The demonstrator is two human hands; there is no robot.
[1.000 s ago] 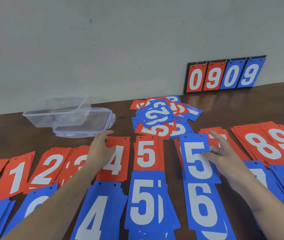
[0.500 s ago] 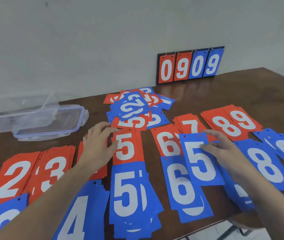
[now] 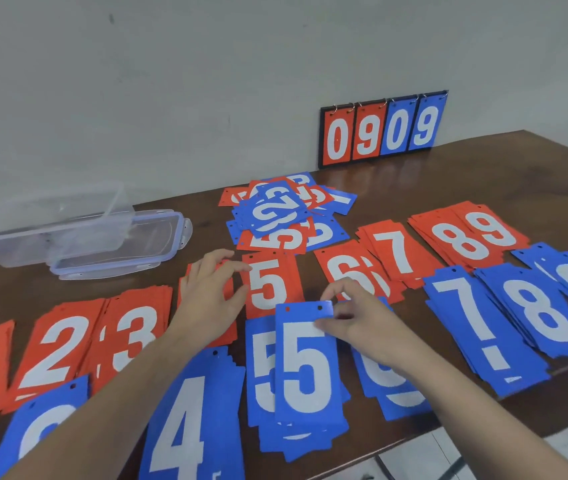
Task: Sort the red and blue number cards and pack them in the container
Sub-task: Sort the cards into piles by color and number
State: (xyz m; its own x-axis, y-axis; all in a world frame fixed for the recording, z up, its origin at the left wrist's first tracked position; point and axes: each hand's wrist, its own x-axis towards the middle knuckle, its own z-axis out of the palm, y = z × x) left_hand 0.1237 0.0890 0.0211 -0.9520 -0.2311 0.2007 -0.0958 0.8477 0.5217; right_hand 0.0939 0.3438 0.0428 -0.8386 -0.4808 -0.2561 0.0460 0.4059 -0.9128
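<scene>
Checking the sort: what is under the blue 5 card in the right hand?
Under the blue 5 card pinched by the right hand lies a blue 5 pile; one more 5 shows. Lower cards' numbers are covered.

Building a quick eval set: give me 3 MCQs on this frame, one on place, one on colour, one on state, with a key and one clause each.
1. Where is the blue 5 card held by the right hand?
A. In the container
B. Over the blue 5 pile
C. On the red 9 pile

2. What colours are the digits on the scoreboard, left to right?
A. Red, red, blue, blue
B. Blue, blue, red, red
C. All red

3. What state is the clear container in?
A. Lid snapped shut
B. Filled with cards
C. Open, with the lid lying beside it

Key: 1 B, the card overlaps the blue 5 pile below the red 5s; 2 A, it reads red 0 9, blue 0 9; 3 C, the lid lies on the table, no cards show inside.
</scene>
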